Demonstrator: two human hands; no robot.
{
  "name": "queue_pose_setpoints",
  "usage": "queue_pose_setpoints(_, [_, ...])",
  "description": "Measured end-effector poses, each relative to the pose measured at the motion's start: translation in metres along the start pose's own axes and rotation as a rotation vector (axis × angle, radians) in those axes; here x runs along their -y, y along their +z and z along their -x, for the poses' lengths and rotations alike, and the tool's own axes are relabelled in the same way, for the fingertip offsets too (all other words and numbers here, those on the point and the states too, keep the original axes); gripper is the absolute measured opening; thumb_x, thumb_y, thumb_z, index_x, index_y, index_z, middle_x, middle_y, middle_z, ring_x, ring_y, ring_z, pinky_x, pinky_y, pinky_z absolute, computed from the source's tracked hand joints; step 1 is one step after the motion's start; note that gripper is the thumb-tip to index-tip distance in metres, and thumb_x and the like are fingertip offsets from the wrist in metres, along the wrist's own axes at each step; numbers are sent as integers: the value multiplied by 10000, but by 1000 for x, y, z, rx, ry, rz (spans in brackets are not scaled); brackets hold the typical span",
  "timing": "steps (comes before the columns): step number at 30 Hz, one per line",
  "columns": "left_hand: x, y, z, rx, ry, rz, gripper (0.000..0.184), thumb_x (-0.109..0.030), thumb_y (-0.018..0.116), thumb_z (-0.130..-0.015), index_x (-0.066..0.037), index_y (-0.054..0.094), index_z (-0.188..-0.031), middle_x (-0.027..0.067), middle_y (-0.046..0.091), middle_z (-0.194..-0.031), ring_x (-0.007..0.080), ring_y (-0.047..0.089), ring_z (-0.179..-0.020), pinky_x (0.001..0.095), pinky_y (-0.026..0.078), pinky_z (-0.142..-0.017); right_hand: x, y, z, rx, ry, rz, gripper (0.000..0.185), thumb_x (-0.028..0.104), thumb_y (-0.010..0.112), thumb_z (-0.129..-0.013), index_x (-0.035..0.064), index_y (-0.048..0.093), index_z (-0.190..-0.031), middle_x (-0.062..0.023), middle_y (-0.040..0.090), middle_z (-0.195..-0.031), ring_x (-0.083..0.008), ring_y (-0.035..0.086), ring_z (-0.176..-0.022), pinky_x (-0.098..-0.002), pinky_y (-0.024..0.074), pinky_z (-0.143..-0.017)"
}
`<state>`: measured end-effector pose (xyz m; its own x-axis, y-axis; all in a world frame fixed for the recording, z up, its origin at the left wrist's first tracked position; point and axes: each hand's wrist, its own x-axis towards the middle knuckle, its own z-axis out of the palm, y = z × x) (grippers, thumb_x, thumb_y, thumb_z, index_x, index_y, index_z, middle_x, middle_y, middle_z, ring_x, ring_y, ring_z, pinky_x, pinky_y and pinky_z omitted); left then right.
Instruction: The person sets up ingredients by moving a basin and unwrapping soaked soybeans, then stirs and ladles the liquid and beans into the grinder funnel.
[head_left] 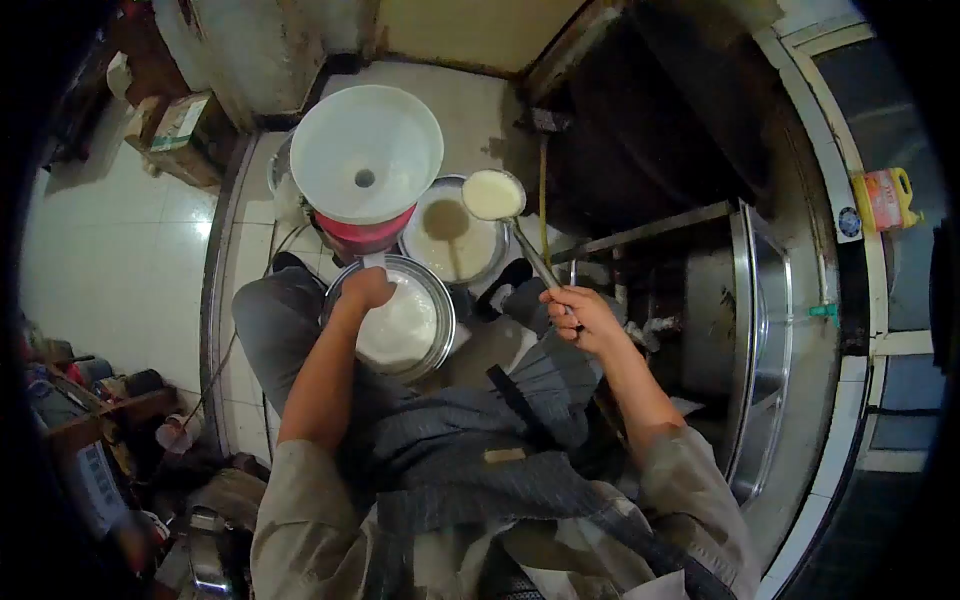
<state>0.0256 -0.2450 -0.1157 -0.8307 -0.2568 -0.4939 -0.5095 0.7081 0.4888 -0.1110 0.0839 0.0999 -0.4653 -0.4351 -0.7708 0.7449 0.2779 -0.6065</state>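
Note:
My right hand (583, 318) is closed round the handle of a ladle (493, 195). The bowl of the ladle is full of creamy, pale liquid and hangs above the right side of a wide metal basin (500, 262), which contains similar liquid. My left hand (369, 288) is over the far rim of a round metal pot (441, 345) with white, frothy contents. Its fingers are curled beside a small whitish piece under the red-bodied machine; what they grip is hidden. A large white hopper (410, 130) with a central hole sits on the machine's red body (363, 228).
A metal-framed stand (745, 350) is close on my right, with a dark, bulky shape behind it. A yellow jug (890, 199) is at the far right. Cardboard boxes (187, 140) stand at the upper left, and clutter lies at the lower left. A cord runs across the tiled floor.

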Motion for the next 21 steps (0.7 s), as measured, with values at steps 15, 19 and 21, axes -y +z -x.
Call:
queue_pose_setpoints(15, [-4, 2, 13, -25, 19, -16, 415, -375, 564, -820, -20, 680, -1002, 206, 660, -1042, 375, 631, -978, 455, 491, -858, 96, 73, 120, 107, -120, 88, 259, 211, 514, -959, -38, 550, -1018, 6, 470, -624, -24, 354, -380, -199, 296, -315])
queue_pose_setpoints(19, [-5, 6, 10, -8, 6, -8, 427, -379, 569, -819, -20, 671, -1026, 200, 655, -1065, 363, 630, -991, 452, 489, -868, 99, 95, 123, 113, -160, 104, 276, 215, 511, -960, -51, 546, -1025, 4, 464, -613, -21, 340, -366, -191, 273, -301])
queue_pose_setpoints(21, [-7, 0, 12, 76, 3, -8, 429, -319, 579, -816, -18, 623, -1118, 204, 635, -1133, 349, 618, -1050, 454, 485, -898, 97, 103, 120, 136, -170, 127, 278, 215, 508, -961, -53, 543, -1030, 1, 467, -616, -21, 346, -372, -190, 274, -303])
